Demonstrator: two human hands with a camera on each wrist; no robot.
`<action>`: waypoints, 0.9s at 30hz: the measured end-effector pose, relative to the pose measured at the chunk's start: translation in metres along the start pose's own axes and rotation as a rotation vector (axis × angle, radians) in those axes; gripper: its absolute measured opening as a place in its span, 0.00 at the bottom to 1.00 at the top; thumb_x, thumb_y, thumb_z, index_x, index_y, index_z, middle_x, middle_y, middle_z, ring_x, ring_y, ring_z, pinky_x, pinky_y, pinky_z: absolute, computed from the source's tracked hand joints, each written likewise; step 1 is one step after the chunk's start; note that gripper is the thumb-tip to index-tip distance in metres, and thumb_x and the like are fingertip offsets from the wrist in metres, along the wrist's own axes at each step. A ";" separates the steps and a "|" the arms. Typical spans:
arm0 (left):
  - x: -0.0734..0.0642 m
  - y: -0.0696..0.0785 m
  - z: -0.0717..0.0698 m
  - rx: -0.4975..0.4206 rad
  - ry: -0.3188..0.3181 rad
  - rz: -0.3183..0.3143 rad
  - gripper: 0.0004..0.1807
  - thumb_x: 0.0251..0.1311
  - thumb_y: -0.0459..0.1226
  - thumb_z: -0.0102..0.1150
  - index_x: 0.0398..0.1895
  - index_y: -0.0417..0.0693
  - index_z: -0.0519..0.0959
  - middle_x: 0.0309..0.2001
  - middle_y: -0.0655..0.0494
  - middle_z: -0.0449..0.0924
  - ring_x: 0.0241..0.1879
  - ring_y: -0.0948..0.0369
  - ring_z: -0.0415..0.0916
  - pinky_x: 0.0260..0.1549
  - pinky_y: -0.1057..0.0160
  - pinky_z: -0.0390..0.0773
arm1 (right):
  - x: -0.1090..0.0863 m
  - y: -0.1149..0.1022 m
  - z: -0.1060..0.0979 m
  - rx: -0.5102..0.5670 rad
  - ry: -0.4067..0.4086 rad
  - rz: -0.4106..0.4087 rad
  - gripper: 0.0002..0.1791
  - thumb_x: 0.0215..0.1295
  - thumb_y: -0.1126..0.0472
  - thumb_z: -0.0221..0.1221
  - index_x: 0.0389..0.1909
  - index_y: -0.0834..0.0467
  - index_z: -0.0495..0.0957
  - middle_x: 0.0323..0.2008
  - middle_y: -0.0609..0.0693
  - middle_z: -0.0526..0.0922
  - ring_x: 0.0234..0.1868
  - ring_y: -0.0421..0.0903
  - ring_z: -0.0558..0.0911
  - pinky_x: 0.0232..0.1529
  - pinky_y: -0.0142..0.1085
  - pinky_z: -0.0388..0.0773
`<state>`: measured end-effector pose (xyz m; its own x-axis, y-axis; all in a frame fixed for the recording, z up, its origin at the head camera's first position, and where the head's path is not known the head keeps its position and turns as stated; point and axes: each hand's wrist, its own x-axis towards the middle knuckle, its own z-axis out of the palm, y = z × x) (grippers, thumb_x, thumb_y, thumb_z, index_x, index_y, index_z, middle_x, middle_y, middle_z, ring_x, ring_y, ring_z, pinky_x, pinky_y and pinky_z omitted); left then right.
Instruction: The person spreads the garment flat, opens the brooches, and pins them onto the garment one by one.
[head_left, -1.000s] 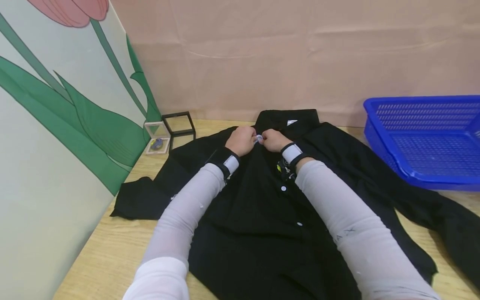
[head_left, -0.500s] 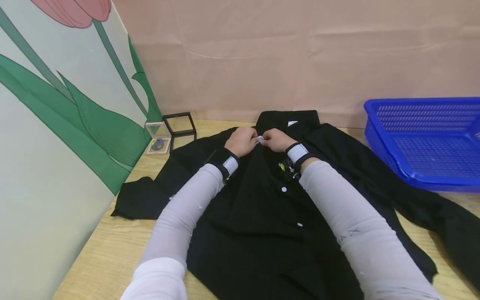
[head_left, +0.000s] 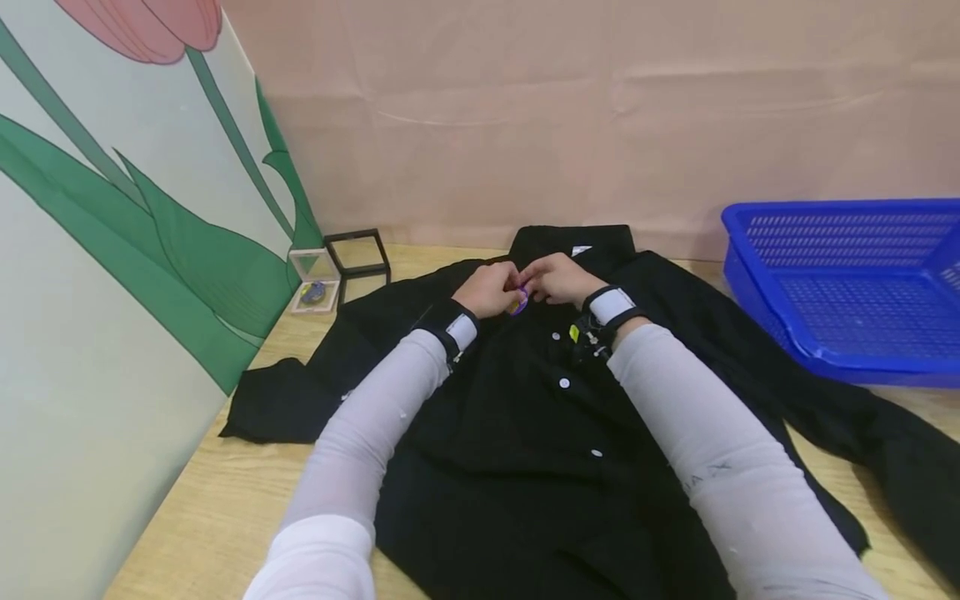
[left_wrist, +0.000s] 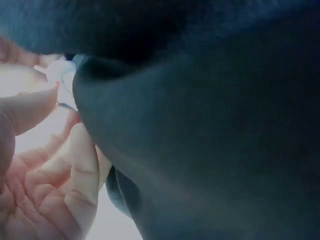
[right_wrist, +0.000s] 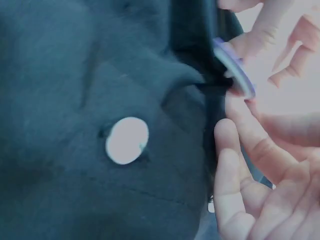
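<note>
A black button-up shirt [head_left: 510,433] lies spread on the table, collar at the back. Just below its collar, my left hand [head_left: 486,288] pinches a small round badge with a purple rim [head_left: 519,301] between thumb and fingers. My right hand [head_left: 557,279] has its fingertips on the badge's upper right edge, gripping it from that side. In the right wrist view the badge [right_wrist: 235,69] is seen edge-on, close against a raised fold of the shirt. The left wrist view shows its pale back [left_wrist: 62,80] beside the bunched cloth. A white shirt button [right_wrist: 127,140] shows nearby.
A blue plastic basket [head_left: 817,354] stands at the right, beside a shirt sleeve. At the back left are a small open pale case [head_left: 313,308] with a round blue-and-yellow item and an open black frame case [head_left: 388,275]. A tulip-patterned panel [head_left: 150,292] borders the left.
The badge has turned from its whitish back to its purple-rimmed face and dropped slightly lower. The right hand has shifted a little right, its fingers now over the badge's top edge.
</note>
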<state>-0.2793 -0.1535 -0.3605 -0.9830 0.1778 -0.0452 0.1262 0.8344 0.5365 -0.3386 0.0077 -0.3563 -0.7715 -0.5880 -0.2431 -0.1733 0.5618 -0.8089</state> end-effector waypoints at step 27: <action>0.002 -0.001 -0.007 0.032 0.028 -0.237 0.09 0.62 0.36 0.62 0.26 0.42 0.86 0.31 0.52 0.85 0.30 0.60 0.74 0.28 0.67 0.70 | -0.037 -0.018 0.005 -0.799 -0.244 0.214 0.47 0.68 0.52 0.61 0.77 0.65 0.45 0.76 0.72 0.41 0.73 0.77 0.50 0.68 0.71 0.52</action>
<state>-0.2820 -0.1575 -0.3556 -0.9889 -0.0395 -0.1434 -0.1052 0.8674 0.4864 -0.3039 0.0161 -0.3354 -0.6998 -0.4794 -0.5296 -0.4883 0.8621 -0.1352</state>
